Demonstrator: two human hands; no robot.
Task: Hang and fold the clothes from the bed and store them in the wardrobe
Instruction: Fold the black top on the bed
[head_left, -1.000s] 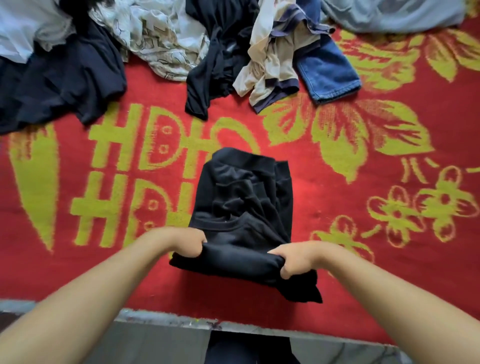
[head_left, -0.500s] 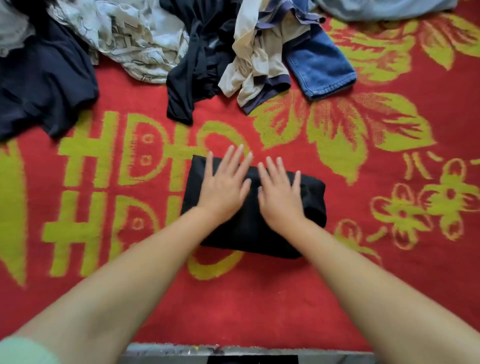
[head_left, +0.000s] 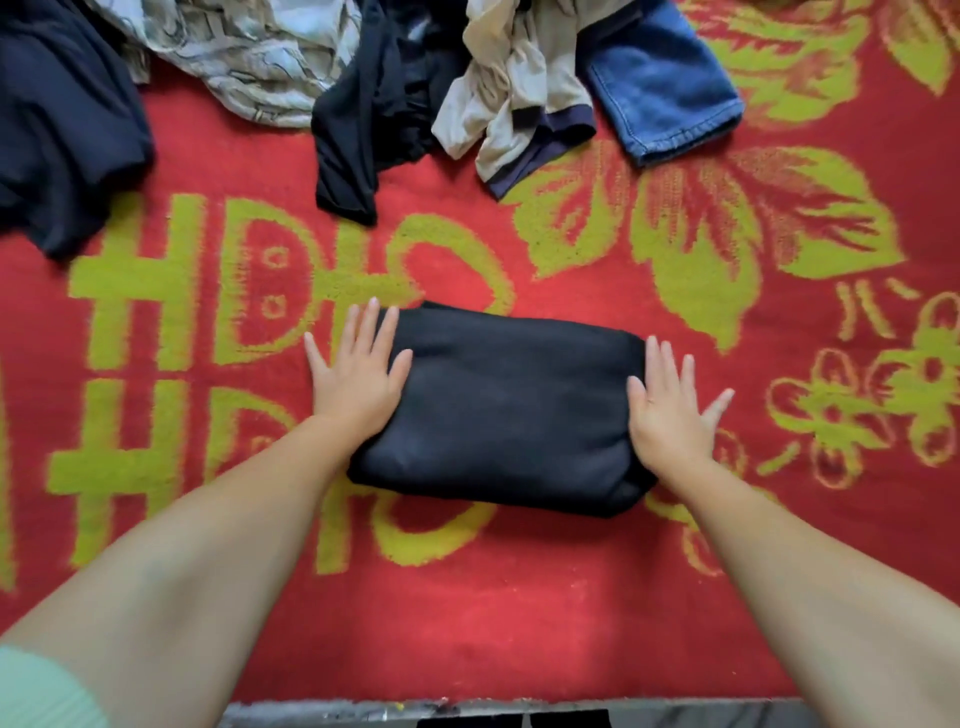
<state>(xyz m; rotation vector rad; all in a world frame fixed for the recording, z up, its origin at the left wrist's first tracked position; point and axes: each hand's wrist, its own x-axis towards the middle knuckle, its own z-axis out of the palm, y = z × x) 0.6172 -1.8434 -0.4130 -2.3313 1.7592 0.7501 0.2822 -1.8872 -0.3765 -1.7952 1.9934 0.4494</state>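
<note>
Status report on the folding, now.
Left hand and right hand open, flat on ends of folded black garment. Unfolded pile: jeans, patterned shirt. Nothing obstructing.

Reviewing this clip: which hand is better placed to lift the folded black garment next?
Neither clearly. The left hand and right hand lie flat on opposite ends of the folded black garment, so a two-handed lift looks likeliest.
</note>
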